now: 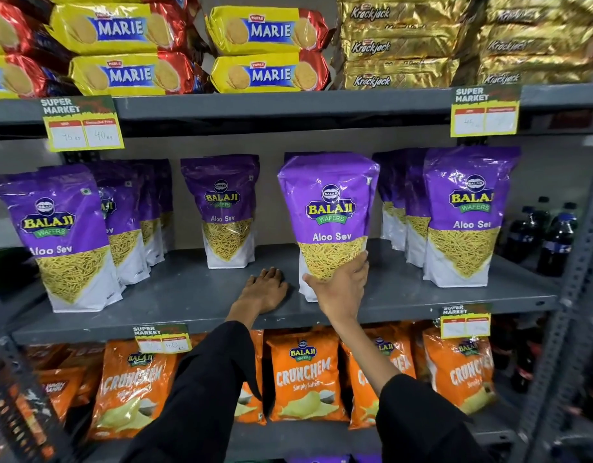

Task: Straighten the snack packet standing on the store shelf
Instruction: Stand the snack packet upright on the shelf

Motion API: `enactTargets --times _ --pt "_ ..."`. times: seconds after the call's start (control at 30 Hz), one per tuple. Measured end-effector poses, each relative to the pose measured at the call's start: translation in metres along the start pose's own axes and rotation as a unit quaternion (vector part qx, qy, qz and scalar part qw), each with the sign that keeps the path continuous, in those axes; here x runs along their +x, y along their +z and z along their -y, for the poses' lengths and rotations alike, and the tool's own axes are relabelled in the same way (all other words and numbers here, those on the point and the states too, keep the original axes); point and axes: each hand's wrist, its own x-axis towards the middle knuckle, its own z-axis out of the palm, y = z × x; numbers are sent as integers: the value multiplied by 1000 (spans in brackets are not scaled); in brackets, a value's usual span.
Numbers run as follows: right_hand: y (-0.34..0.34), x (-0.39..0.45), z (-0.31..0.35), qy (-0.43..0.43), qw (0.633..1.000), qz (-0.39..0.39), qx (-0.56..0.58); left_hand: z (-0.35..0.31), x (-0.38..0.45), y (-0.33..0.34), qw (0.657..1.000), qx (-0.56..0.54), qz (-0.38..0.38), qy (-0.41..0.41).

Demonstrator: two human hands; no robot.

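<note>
Upright: "Balaji Aloo Sev" packet (328, 212)

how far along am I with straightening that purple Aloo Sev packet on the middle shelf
Midway. Done: the Aloo Sev packet stands near the front of the shelf, label facing out. In hand: your right hand cups its lower front; your left hand lies flat on the shelf beside it. Left: it seems to lean slightly, so square it, then let go.
</note>
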Motion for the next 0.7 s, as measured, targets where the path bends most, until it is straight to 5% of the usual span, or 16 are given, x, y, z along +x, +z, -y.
enactTargets --times 0.7 --pt "-15 -29 -16 -64 998 -18 21 6 -17 3 1000 -7 -4 10"
